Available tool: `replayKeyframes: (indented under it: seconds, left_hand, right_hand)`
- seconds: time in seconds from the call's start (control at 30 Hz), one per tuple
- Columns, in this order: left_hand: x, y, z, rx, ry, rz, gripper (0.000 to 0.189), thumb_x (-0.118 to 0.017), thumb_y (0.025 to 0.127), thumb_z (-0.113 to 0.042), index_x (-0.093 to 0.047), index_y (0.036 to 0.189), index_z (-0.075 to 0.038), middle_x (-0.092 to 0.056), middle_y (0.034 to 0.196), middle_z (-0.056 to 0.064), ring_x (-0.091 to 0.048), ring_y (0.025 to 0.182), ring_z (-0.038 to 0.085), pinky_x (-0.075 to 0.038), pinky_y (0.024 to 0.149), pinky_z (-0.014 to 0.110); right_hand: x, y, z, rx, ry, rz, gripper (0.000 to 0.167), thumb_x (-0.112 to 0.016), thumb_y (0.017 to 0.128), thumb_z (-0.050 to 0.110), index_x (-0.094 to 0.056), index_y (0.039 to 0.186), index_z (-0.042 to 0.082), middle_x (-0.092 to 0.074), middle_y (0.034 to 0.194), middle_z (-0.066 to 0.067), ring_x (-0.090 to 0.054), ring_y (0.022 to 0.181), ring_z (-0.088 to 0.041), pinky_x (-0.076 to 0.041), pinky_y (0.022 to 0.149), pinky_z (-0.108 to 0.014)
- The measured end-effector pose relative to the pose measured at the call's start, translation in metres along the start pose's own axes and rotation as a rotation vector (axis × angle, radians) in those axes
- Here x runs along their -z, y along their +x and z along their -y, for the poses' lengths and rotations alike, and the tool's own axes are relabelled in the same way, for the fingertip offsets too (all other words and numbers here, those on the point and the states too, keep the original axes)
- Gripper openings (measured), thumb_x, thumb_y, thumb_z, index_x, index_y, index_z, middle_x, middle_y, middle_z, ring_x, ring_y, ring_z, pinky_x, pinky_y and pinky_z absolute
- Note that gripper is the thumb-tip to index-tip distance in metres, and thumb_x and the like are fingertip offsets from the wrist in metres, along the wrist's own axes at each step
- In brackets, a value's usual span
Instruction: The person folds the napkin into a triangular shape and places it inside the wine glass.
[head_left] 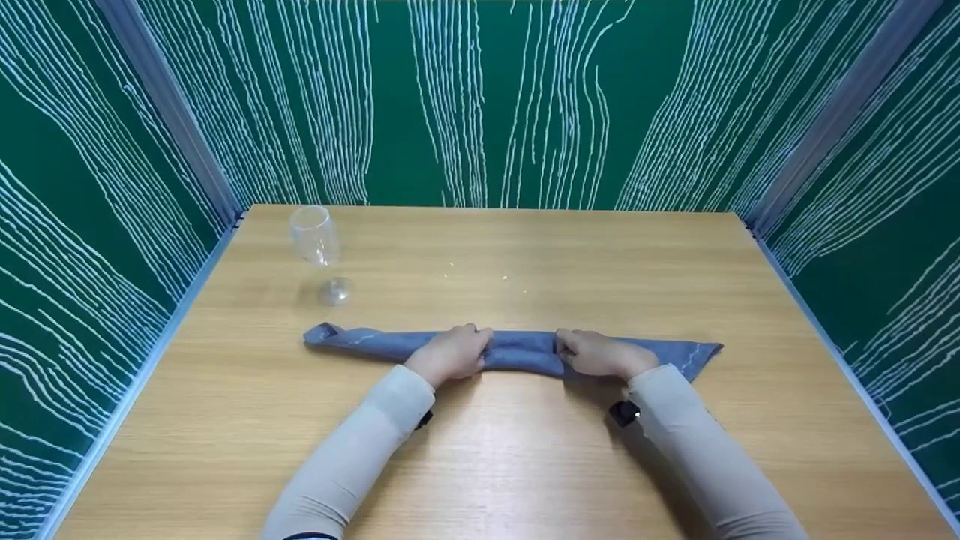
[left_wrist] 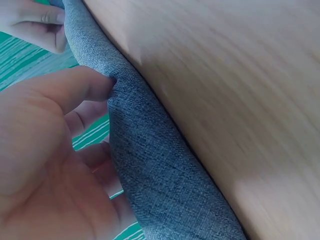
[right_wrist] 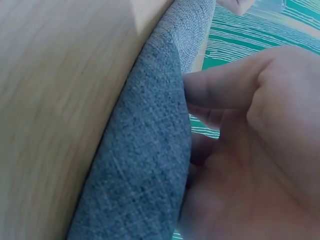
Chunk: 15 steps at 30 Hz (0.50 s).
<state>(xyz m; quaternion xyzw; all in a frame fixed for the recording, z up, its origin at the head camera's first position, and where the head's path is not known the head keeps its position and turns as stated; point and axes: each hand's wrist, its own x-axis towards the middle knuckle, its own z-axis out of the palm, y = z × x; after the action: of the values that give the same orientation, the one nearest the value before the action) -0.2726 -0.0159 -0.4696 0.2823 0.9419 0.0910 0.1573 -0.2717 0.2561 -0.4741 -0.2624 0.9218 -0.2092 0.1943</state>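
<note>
A blue-grey cloth, folded into a long narrow strip, lies across the table with pointed ends to left and right. The left hand pinches its upper edge left of the middle; in the left wrist view the thumb presses into the fabric while the other fingers go behind it. A short way to the right, the right hand grips the same strip, thumb on the near side of the cloth and fingers partly hidden behind. Between the hands the strip shows a lengthwise fold.
An upright clear stemmed glass stands at the back left, beyond the cloth's left end. Several tiny pale specks lie on the wooden table. Green walls with white lines enclose the back and sides.
</note>
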Motion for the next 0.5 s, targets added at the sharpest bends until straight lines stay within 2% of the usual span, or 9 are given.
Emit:
replayKeyframes:
  seconds: [0.27,0.4,0.5]
  left_hand:
    - [0.0008,-0.0024,0.0032,-0.031,-0.002,-0.024,0.021,-0.059,0.101,-0.021,-0.060,0.120,-0.011,-0.060,0.111,0.007,-0.060,0.100,0.022,-0.051,0.087,0.040]
    - [0.0027,-0.0012,0.0038,-0.056,0.029,-0.077,0.015,-0.065,0.098,-0.020,-0.061,0.106,-0.008,-0.059,0.099,0.005,-0.056,0.090,0.020,-0.050,0.080,0.037]
    - [0.0035,-0.0002,0.0027,-0.084,0.084,-0.140,0.013,-0.070,0.094,-0.018,-0.065,0.098,-0.007,-0.061,0.096,0.005,-0.058,0.088,0.019,-0.052,0.077,0.035]
  right_hand:
    - [-0.0015,0.0003,0.0011,-0.009,-0.005,-0.001,0.008,-0.047,0.101,0.007,-0.054,0.100,0.010,-0.053,0.085,-0.002,-0.048,0.078,-0.020,-0.040,0.070,-0.035]
    - [-0.0009,0.0012,0.0011,-0.012,-0.007,0.001,0.008,-0.045,0.101,0.006,-0.053,0.100,0.009,-0.051,0.085,-0.003,-0.047,0.077,-0.021,-0.040,0.070,-0.036]
    - [-0.0009,0.0011,0.0014,-0.007,-0.011,0.000,0.010,-0.043,0.101,0.006,-0.052,0.100,0.009,-0.051,0.084,-0.003,-0.047,0.077,-0.021,-0.039,0.069,-0.036]
